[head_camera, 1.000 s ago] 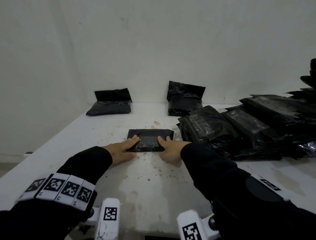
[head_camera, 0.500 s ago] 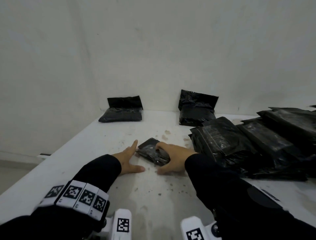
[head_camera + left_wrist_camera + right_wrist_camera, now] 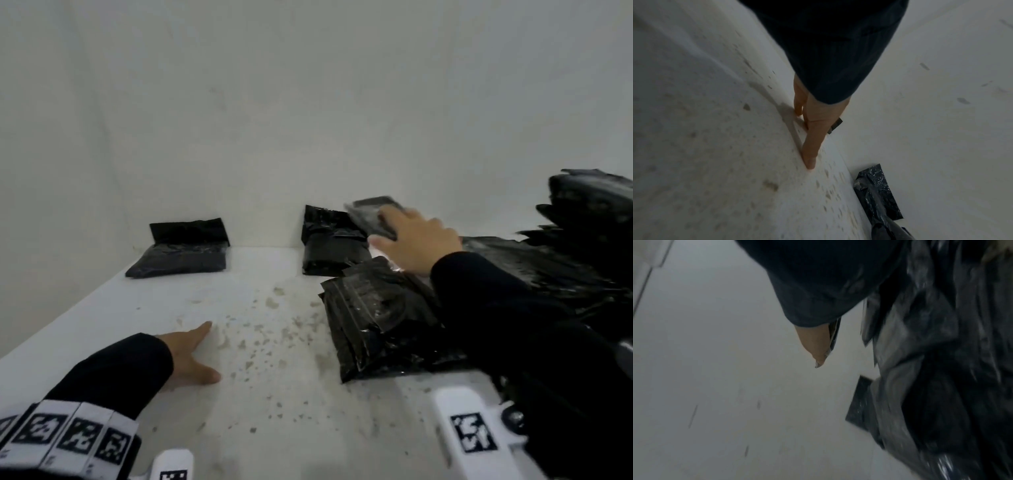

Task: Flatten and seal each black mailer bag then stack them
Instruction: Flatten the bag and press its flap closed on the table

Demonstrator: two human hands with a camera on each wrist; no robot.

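Note:
My right hand (image 3: pixel 394 229) grips a small folded black mailer (image 3: pixel 371 212) and holds it in the air at the back right, above the bag pile and next to a mailer (image 3: pixel 330 246) leaning on the wall. The right wrist view is blurred and shows only my thumb (image 3: pixel 813 344) against the held mailer's edge (image 3: pixel 833 335). My left hand (image 3: pixel 197 353) lies flat on the white table (image 3: pixel 239 428) with straight, spread fingers (image 3: pixel 812 146) and holds nothing. Another black mailer (image 3: pixel 181 253) lies at the back left.
A big heap of crumpled black mailers (image 3: pixel 380 318) fills the table's right side under my right arm and shows dark in the right wrist view (image 3: pixel 931 369). White walls close the back and left. The table's middle is bare, with small stains.
The right hand lifted the small mailer off the table's middle and carried it up and to the back right. The left hand let go of it and stayed flat on the table.

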